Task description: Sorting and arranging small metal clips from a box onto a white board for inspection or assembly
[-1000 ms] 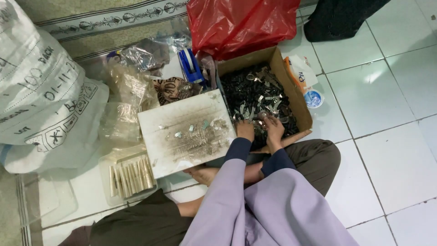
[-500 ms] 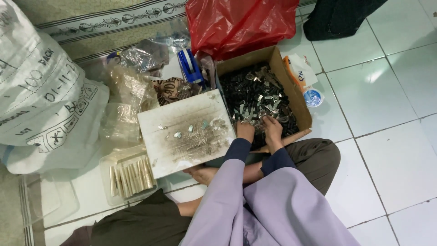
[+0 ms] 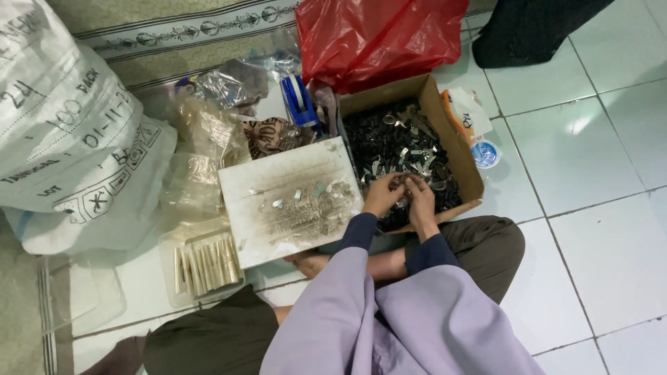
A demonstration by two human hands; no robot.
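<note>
Reaching into cardboard box (image 3: 445,118) | both hands, left (image 3: 383,194), right (image 3: 421,200), together pinching small metal pieces (image 3: 399,182)

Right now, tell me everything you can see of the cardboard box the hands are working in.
The cardboard box is brown, open-topped and rectangular, lying flat on the white tiled floor. It holds a heap of small dark and silvery metal pieces. The left hand and right hand reach into its near end. A red plastic bag lies behind it, a stained white board along its left side.

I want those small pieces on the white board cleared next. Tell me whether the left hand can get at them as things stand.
Probably yes. The left hand is over the cardboard box, right beside the white board; nothing lies between it and the small pieces on top.
</note>
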